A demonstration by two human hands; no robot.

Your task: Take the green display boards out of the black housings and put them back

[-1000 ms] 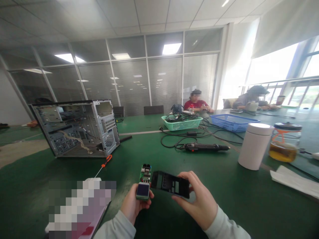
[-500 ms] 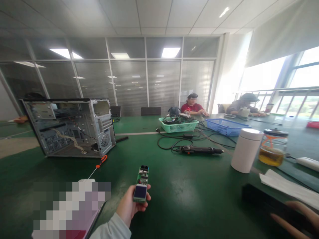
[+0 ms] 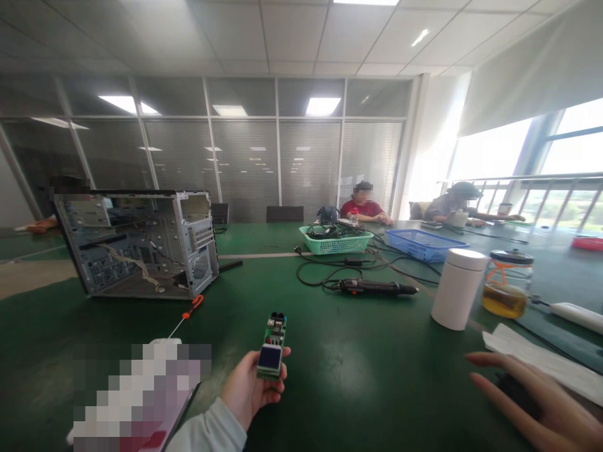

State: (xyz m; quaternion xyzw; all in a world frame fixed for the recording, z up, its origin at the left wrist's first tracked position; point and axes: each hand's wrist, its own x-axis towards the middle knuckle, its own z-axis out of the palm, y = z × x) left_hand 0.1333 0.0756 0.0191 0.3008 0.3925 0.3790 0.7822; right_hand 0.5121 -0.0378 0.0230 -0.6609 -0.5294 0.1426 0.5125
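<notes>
In my left hand (image 3: 257, 380), a small green circuit board (image 3: 272, 342) with a dark square screen is held upright, thumb and fingers closed round its lower end. At the lower right edge, my right hand (image 3: 541, 402) has its fingers stretched apart. Below and between these fingers is a dark object (image 3: 518, 390), mostly hidden by the hand; its kind is unclear. White paper (image 3: 532, 358) lies just beyond that hand.
A computer case (image 3: 141, 245) with its side off stands on the left, near an orange-handled tool (image 3: 192, 306). An electric screwdriver (image 3: 377, 287), a green basket (image 3: 335, 242) of cables, a blue basket (image 3: 421, 248), a white bottle (image 3: 458, 290) and a jar (image 3: 506, 289) stand beyond.
My right hand has moved left into view, and its fingers have spread from the long dark object, now mostly hidden under them. My left hand still holds the circuit board, slightly further right.
</notes>
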